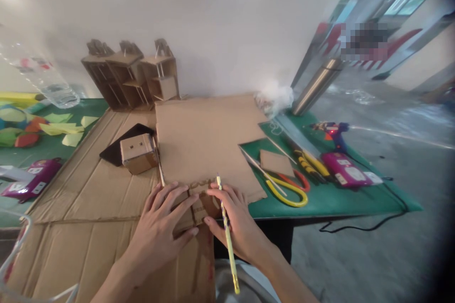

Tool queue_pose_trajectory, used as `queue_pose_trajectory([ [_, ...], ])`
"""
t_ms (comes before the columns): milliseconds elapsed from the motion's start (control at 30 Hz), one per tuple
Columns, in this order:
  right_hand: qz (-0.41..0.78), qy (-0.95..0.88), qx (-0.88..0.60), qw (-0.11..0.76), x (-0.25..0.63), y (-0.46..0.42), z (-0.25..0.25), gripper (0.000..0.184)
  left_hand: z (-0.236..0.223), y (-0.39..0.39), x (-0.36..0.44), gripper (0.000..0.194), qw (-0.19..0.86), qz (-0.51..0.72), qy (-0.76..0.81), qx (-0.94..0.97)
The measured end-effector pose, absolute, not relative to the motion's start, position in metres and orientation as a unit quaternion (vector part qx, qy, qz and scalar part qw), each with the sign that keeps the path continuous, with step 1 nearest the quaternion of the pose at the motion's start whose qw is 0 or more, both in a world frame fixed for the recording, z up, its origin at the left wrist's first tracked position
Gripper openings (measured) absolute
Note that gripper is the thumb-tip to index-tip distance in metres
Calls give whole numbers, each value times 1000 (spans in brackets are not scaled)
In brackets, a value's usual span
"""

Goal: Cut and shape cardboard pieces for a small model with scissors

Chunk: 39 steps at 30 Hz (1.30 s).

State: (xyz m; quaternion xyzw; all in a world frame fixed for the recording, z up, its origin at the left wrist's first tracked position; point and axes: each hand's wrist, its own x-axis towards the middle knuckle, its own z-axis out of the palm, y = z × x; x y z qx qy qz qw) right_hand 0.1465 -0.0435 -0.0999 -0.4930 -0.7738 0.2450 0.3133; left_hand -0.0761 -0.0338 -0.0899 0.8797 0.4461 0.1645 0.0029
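Observation:
Fingers spread, my left hand (159, 227) lies flat over a small printed cardboard piece (197, 208), pressing on its left part. My right hand (238, 218) holds a yellow patterned pencil (230, 251) between thumb and fingers, its tip pointing away from me and its eraser end towards my lap. That hand's fingertips also touch the right side of the small piece. Beneath its far edge lies a large cardboard sheet (206, 137). To the left, a small cardboard box (138, 154) with two holes stands by a black flat piece (112, 149).
Cardboard shelf models (130, 80) stand at the back left. At right lie scissors (296, 196), a yellow-black cutter (309, 165), a purple box (346, 169) and a glue gun (332, 130), near a steel flask (318, 86). A plastic bottle (53, 80) and paper scraps (62, 128) are left.

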Motion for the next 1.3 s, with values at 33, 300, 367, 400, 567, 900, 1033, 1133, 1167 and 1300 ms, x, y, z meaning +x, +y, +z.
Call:
queue_pose_trajectory([
  [33,244,-774,-493,313,147,-44,-100,46,-89,-35,-75,58,2,166,448,878],
  [300,240,-775,-495,312,148,-43,-101,46,-78,-55,-45,44,-33,187,519,833],
  [367,241,-775,-496,309,149,-43,-101,46,-76,-60,-37,42,-33,170,542,822],
  [400,241,-775,-496,309,149,-42,-101,47,-75,-61,-34,42,-33,160,548,820],
  [567,235,-778,-493,309,148,-42,-103,47,-68,-64,-19,45,-9,83,564,821],
  [900,330,-741,-469,351,164,-22,-72,22,-69,-67,10,38,-57,-28,590,805],
  [1033,521,-671,-405,338,152,14,-58,40,-78,-68,25,36,-75,-63,588,803],
  [1133,634,-625,-357,284,131,36,-54,42,-83,-70,40,41,-82,-107,592,794],
  [1167,646,-626,-355,255,125,42,-53,44,-85,-71,46,44,-86,-113,600,787],
  [1300,659,-663,-330,132,109,54,-53,59,-91,-72,69,49,-106,-118,653,740],
])
